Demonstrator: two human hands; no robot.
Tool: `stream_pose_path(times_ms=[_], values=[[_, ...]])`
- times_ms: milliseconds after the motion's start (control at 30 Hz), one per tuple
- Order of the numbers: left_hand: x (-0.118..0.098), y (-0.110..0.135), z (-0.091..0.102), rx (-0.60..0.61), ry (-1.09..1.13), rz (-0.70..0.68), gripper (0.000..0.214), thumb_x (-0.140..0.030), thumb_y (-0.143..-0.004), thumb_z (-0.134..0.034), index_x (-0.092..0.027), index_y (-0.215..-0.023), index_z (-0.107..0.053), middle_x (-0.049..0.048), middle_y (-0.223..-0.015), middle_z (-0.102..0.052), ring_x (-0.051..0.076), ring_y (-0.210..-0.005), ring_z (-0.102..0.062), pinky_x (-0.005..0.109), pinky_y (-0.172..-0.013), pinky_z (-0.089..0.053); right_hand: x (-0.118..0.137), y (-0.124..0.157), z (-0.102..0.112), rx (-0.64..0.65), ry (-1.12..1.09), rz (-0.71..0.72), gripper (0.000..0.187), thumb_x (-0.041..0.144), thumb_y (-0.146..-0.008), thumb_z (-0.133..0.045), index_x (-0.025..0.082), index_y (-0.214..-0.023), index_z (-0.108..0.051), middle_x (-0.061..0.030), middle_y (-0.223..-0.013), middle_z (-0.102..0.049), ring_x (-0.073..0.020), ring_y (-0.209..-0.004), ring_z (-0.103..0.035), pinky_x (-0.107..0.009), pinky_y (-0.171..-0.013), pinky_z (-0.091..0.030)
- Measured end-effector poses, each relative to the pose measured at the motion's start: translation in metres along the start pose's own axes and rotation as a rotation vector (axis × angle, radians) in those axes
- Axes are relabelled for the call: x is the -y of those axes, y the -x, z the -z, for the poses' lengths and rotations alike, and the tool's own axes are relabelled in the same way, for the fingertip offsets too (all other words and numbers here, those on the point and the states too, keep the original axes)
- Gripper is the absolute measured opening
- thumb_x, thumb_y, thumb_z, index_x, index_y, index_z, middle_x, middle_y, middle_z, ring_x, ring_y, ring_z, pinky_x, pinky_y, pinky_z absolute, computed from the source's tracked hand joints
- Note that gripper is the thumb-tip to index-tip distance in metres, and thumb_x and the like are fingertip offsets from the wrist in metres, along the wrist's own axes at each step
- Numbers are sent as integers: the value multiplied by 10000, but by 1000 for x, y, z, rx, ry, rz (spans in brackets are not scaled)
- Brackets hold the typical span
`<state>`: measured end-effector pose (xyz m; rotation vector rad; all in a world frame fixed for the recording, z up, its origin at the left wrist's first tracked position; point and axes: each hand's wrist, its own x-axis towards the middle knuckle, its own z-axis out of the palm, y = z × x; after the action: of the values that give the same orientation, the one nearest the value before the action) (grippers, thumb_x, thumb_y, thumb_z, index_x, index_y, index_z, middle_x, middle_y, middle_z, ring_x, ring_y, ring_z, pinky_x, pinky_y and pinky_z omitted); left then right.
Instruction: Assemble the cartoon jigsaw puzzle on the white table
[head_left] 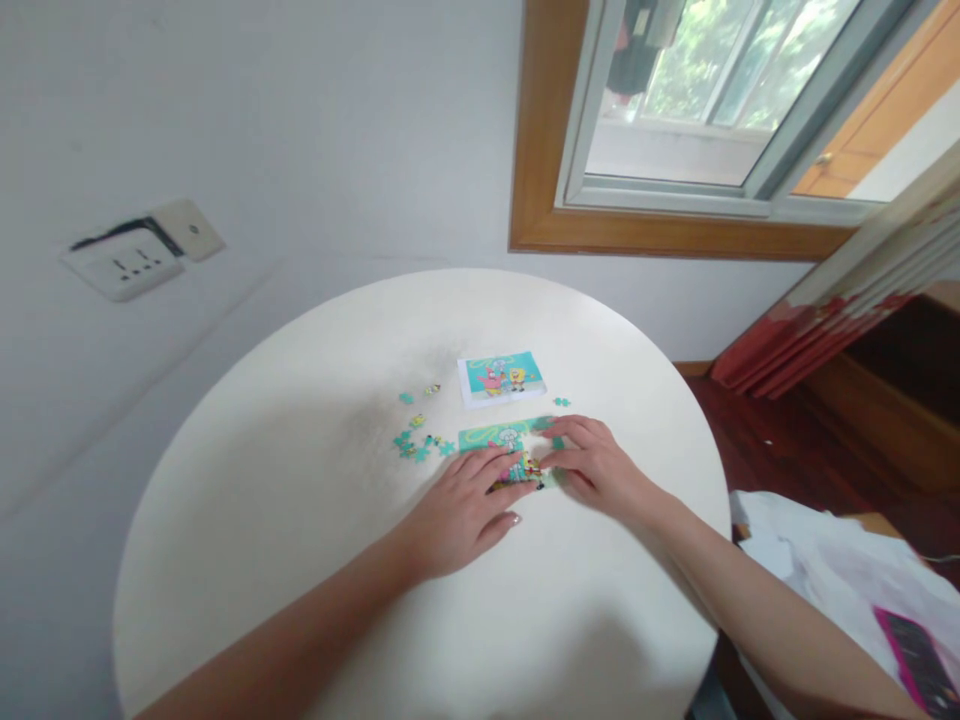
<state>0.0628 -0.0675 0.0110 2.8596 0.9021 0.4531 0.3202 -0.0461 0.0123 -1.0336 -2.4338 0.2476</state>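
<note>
A partly assembled teal cartoon jigsaw puzzle (510,438) lies flat on the white round table (300,560). My left hand (469,500) rests over its lower left part, fingers stretched out across the pieces. From the right, my right hand (592,460) reaches over the puzzle's right side with bent fingers touching it; whether a piece sits under the fingertips is hidden. Just beyond the puzzle is a picture card (501,378) showing the same cartoon figures. Loose puzzle pieces (416,445) are scattered left of the puzzle, and a small teal piece (562,402) lies above my right hand.
A wall with a socket (131,262) stands behind the table at the left. At the back right is a wood-framed window (675,230) beside a red and white curtain (795,320). White sheets or bags (840,580) and a pink-edged phone (921,655) lie at the lower right.
</note>
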Motion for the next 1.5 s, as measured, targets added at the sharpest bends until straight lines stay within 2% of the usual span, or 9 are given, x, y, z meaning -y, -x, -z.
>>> stream_pose_path(times_ms=[167, 267, 367, 467, 600, 867, 1167, 1500], values=[[-1, 2, -1, 12, -5, 29, 396, -369, -963, -488, -320, -1354, -517, 63, -1420, -483, 281, -1312, -389, 487, -1071, -337, -12, -1, -1, -155, -46, -86, 379, 57, -816, -476, 248, -1054, -701, -74, -1090, -659, -219, -1062, -571, -399, -920, -437], [-2, 2, -1, 27, -17, 38, 401, -364, -960, -492, -324, -1359, -509, 62, -1441, -460, 286, -1300, -388, 500, -1064, -326, -27, 1, 0, -213, -29, -221, 341, 93, -834, -477, 231, -1044, -706, -73, -1030, -674, -221, -996, -587, -398, -904, -444], [-2, 2, -1, 32, -29, 39, 400, -366, -963, -484, -321, -1359, -508, 65, -1443, -454, 295, -1285, -390, 503, -1054, -328, -42, 2, 1, -184, 77, -374, 335, 168, -860, -507, 198, -1146, -679, -103, -1041, -664, -248, -978, -576, -411, -893, -446], [-2, 2, -1, 35, -33, 31, 399, -365, -970, -468, -317, -1365, -501, 65, -1422, -471, 291, -1280, -388, 498, -1056, -326, -52, -5, 2, -126, 198, -449, 386, 271, -896, -533, 177, -1258, -627, -134, -1090, -629, -271, -988, -554, -423, -906, -439], [-3, 2, 1, 42, -36, 37, 396, -369, -970, -466, -316, -1361, -505, 68, -1389, -500, 295, -1277, -389, 502, -1050, -333, -62, -20, 2, -72, 221, -432, 320, 341, -885, -592, 212, -1162, -688, -134, -1093, -595, -265, -976, -546, -414, -913, -438], [-1, 2, -1, 37, -31, 36, 393, -368, -970, -465, -319, -1358, -508, 64, -1398, -495, 289, -1280, -389, 498, -1052, -336, -80, -24, -4, -136, 19, -378, 156, 220, -853, -619, 193, -969, -719, -92, -947, -607, -220, -900, -562, -363, -859, -446], [-1, 1, -1, 31, -25, 26, 388, -361, -972, -465, -308, -1353, -514, 65, -1400, -491, 285, -1275, -390, 490, -1056, -336, -85, -23, -7, -164, -126, -393, 119, 253, -840, -622, 182, -923, -669, -91, -942, -602, -184, -771, -562, -323, -725, -473], [0, 2, 0, 25, -15, 33, 395, -361, -963, -482, -321, -1355, -514, 75, -1376, -508, 293, -1268, -398, 494, -1044, -344, -77, -19, -3, -155, -149, -402, 184, 327, -880, -579, 178, -937, -671, -86, -945, -603, -170, -761, -556, -308, -710, -476]])
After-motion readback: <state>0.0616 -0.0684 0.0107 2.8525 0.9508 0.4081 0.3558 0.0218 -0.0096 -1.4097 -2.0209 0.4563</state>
